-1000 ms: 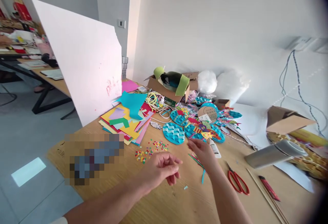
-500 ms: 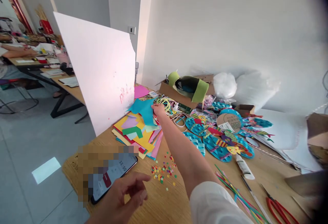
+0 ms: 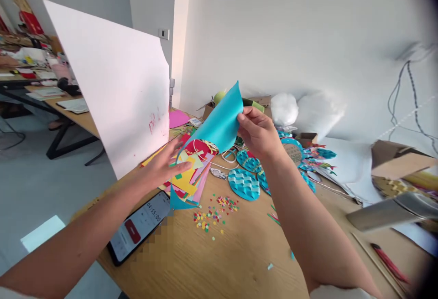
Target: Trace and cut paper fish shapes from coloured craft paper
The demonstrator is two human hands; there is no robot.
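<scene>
Pinched between the thumb and fingers of my right hand is a blue craft sheet, raised above the table and curling, with a cut, irregular outline. Its lower tail hangs down close to the phone. My left hand has its fingers spread beside the sheet's left edge; whether they touch it is unclear. Under both lies a stack of coloured paper in red, yellow, pink and other colours, with offcuts on top. A white cord loops over the stack.
A phone showing a timer lies at the table's left edge. Small paper dots are scattered mid-table. Blue woven ovals lie behind my right arm. A white board stands at left; a metal bottle lies at right.
My right hand has lifted the blue sheet off the paper stack and drawn it nearer. My left hand has moved from beside the phone up to the sheet. The view has shifted right.
</scene>
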